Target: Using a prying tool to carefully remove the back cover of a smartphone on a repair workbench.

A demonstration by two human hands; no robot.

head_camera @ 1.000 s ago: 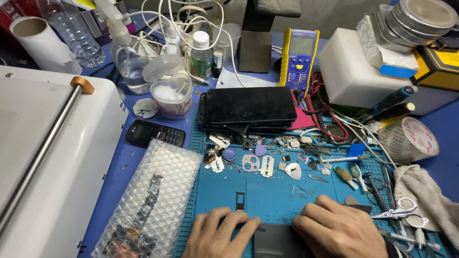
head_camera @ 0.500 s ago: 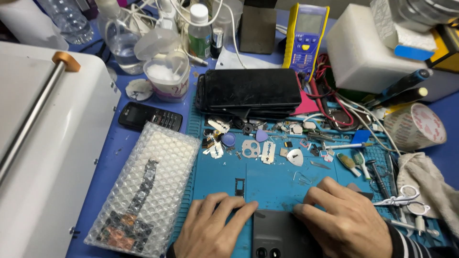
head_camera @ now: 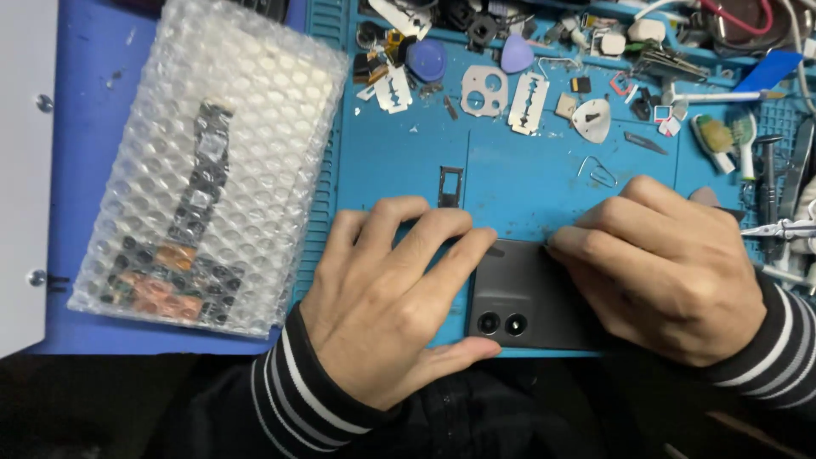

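Both hands — left hand, right hand — gripped the dark smartphone at the mat's near edge; back cover still on.

Dark grey phone, blue mat, black-and-white striped sleeves.

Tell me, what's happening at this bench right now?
A person in striped sleeves holds a dark phone face down at the near edge of a blue work mat. The left hand grips its left side, the right hand its right. A small tray frame lies just beyond. A bubble-wrap pouch with parts sits to the left.
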